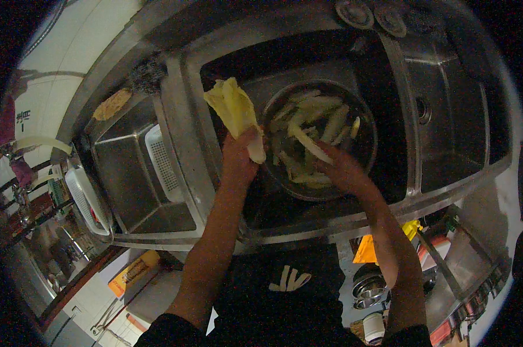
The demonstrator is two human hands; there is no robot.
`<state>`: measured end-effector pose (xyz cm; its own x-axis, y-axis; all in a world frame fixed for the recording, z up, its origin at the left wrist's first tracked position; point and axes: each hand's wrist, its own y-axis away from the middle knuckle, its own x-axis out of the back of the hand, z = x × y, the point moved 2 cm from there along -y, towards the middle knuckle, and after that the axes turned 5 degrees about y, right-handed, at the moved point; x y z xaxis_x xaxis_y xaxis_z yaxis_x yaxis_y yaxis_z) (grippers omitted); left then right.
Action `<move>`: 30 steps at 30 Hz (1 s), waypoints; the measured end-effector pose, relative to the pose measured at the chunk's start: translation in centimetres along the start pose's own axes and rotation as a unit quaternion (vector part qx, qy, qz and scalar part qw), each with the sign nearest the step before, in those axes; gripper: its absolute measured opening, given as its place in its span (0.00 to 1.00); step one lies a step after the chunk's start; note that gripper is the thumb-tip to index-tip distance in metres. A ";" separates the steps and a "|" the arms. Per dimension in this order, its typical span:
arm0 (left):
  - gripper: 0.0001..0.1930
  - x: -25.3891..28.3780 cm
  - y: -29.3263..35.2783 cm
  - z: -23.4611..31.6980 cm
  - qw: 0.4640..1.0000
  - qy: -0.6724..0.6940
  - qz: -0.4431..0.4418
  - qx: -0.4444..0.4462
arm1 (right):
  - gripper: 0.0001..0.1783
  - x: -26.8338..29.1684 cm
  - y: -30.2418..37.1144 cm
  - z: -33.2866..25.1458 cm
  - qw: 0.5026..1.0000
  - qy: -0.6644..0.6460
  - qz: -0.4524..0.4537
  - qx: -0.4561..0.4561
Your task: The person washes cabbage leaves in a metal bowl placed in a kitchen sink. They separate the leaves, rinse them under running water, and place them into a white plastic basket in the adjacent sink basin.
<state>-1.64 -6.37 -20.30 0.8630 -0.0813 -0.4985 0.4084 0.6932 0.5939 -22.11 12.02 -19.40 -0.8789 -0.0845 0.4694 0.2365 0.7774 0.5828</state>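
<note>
My left hand (240,157) is closed around a yellow-green leafy vegetable (232,105), probably cabbage leaves. Its frilled end points up and its pale stem end pokes out below the fingers, beside the rim of a round metal basin (373,124). Over that basin, my right hand (347,172) grips a long pale leaf stalk (309,142), which slants up and left from the fingers. Several pale green leaf pieces (316,106) lie inside the basin, which stands in the dark middle sink (391,87).
Flanking the middle sink are a left sink (128,173) holding a white perforated basket (162,165) and a right sink (446,121) with a drain. A yellowish scrubber (112,104) rests on the far left ledge. Metal bowls (370,286) sit below, at the near right.
</note>
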 end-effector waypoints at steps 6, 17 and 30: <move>0.23 -2.6 0.8 -3.8 0.993 -0.103 0.054 0.005 | 0.28 -0.2 3.3 -2.4 0.976 -0.198 0.088 -0.011; 0.26 -5.6 0.9 -9.7 0.995 -0.078 -0.058 -0.014 | 0.18 -4.4 0.9 -6.0 0.863 -0.414 0.268 -0.108; 0.26 -5.9 2.2 -7.9 0.984 -0.166 -0.001 0.071 | 0.17 -5.1 -1.4 -2.8 0.958 -0.045 0.281 -0.037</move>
<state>-8.18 1.26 -21.01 0.9023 -0.3277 -0.2800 0.4267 0.5874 0.6876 -16.74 9.60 -20.76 -0.6357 0.3911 0.6655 0.7085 0.6378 0.3020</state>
